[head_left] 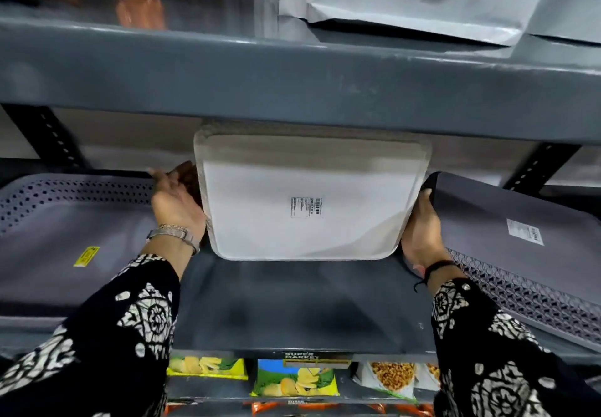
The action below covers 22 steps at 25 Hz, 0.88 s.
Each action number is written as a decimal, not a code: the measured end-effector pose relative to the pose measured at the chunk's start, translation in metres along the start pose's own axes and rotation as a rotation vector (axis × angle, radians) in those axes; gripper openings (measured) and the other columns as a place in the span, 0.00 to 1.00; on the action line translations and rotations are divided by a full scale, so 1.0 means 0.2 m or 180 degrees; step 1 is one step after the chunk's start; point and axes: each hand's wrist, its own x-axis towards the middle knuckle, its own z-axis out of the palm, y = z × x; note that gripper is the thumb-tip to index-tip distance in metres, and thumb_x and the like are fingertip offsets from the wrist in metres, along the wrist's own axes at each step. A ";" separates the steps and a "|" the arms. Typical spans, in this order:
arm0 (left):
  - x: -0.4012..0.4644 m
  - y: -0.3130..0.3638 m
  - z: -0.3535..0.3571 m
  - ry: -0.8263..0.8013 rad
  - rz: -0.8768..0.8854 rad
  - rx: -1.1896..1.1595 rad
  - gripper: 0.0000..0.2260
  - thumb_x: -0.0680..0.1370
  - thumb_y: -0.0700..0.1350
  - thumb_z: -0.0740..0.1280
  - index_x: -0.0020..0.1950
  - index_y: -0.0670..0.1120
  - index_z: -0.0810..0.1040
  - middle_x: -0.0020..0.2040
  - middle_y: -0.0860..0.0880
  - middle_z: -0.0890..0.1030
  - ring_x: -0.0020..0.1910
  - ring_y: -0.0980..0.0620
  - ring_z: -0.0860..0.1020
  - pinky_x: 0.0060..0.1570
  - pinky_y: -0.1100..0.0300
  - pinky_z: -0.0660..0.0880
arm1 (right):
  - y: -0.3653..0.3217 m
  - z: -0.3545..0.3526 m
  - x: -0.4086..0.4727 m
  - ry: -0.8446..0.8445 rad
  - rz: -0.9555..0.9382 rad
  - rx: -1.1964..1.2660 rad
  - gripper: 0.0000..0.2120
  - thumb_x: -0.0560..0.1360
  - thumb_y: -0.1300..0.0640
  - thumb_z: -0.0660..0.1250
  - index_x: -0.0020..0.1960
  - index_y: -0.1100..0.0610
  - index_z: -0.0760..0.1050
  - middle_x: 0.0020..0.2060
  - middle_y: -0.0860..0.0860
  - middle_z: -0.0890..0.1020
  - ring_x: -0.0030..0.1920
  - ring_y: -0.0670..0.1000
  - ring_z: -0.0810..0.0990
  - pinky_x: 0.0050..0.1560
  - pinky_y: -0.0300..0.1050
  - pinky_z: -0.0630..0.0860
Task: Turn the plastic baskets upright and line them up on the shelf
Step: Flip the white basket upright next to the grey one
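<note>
The grey shelf (292,303) fills the middle of the frame, with the shelf above (292,85) hanging low over it. At centre, the white basket (309,199) is tipped with its labelled bottom facing the camera, held by its two sides: the left hand (177,202) has its grip closed around the left wall, and the right hand (421,231) presses the right wall. Its top edge sits just under the upper shelf, so turning it there could jam or knock it loose. The grey basket at right (507,241) lies tilted, bottom up, touching the right hand, and may get nudged off. The grey basket at left (65,221) crowds the other side.
</note>
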 end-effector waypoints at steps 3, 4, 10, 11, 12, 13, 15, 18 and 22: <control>-0.01 0.03 0.03 -0.0241 -0.0052 -0.0165 0.26 0.83 0.53 0.44 0.64 0.37 0.73 0.53 0.50 0.78 0.57 0.70 0.75 0.50 0.84 0.67 | 0.02 -0.02 -0.02 0.0026 0.0023 0.0435 0.25 0.78 0.43 0.45 0.45 0.47 0.81 0.40 0.44 0.86 0.45 0.46 0.83 0.47 0.42 0.80; -0.01 0.03 0.02 -0.0551 -0.0302 -0.0103 0.28 0.81 0.57 0.45 0.55 0.42 0.80 0.45 0.51 0.80 0.50 0.65 0.78 0.51 0.73 0.73 | 0.03 -0.04 -0.03 0.0070 -0.0073 0.0512 0.23 0.78 0.43 0.48 0.42 0.47 0.81 0.38 0.44 0.86 0.42 0.46 0.84 0.44 0.40 0.81; 0.08 -0.01 -0.12 -0.0657 -0.0762 0.0517 0.22 0.78 0.58 0.56 0.33 0.46 0.75 0.28 0.51 0.81 0.18 0.57 0.78 0.22 0.66 0.78 | 0.03 -0.08 -0.09 0.0035 0.0378 0.0229 0.27 0.73 0.45 0.59 0.18 0.54 0.74 0.14 0.47 0.76 0.16 0.45 0.74 0.18 0.32 0.70; 0.14 -0.05 -0.14 -0.0693 -0.0804 0.0601 0.19 0.80 0.54 0.56 0.35 0.44 0.72 0.25 0.51 0.81 0.18 0.56 0.79 0.20 0.67 0.77 | 0.01 -0.08 -0.10 -0.0010 0.0424 0.0160 0.25 0.73 0.47 0.59 0.20 0.54 0.76 0.16 0.47 0.78 0.18 0.46 0.76 0.21 0.34 0.73; 0.14 -0.05 -0.15 -0.0780 -0.0946 0.0770 0.17 0.81 0.51 0.54 0.38 0.44 0.72 0.25 0.51 0.83 0.21 0.54 0.81 0.22 0.66 0.79 | 0.00 -0.08 -0.09 -0.0027 0.0463 0.0119 0.24 0.74 0.48 0.58 0.23 0.54 0.79 0.19 0.48 0.80 0.22 0.48 0.78 0.26 0.37 0.75; 0.16 -0.07 -0.16 -0.0857 -0.1017 0.1080 0.15 0.82 0.48 0.51 0.45 0.44 0.74 0.30 0.50 0.86 0.28 0.53 0.84 0.29 0.65 0.80 | 0.00 -0.10 -0.09 -0.0047 0.0475 0.0038 0.22 0.75 0.49 0.57 0.29 0.53 0.81 0.22 0.49 0.82 0.28 0.51 0.80 0.31 0.41 0.77; 0.15 -0.08 -0.16 -0.0932 -0.1174 0.1566 0.16 0.82 0.46 0.50 0.58 0.43 0.74 0.52 0.46 0.84 0.47 0.47 0.83 0.52 0.59 0.77 | 0.02 -0.13 -0.09 -0.0061 0.0422 -0.0293 0.15 0.78 0.53 0.54 0.46 0.54 0.79 0.30 0.48 0.85 0.36 0.51 0.81 0.33 0.39 0.78; 0.09 -0.10 -0.18 -0.0889 -0.1305 0.1950 0.19 0.82 0.46 0.51 0.69 0.39 0.68 0.66 0.43 0.74 0.62 0.43 0.74 0.63 0.52 0.67 | 0.06 -0.16 -0.12 -0.0106 0.0418 -0.0697 0.16 0.79 0.58 0.51 0.64 0.56 0.69 0.50 0.52 0.82 0.42 0.44 0.82 0.43 0.35 0.78; 0.06 -0.13 -0.13 -0.0886 -0.1133 0.2158 0.21 0.83 0.48 0.50 0.72 0.40 0.63 0.74 0.42 0.66 0.72 0.44 0.65 0.73 0.52 0.59 | 0.12 -0.18 -0.13 0.0080 0.0529 -0.0581 0.19 0.78 0.58 0.53 0.68 0.54 0.67 0.50 0.50 0.82 0.42 0.47 0.83 0.43 0.42 0.79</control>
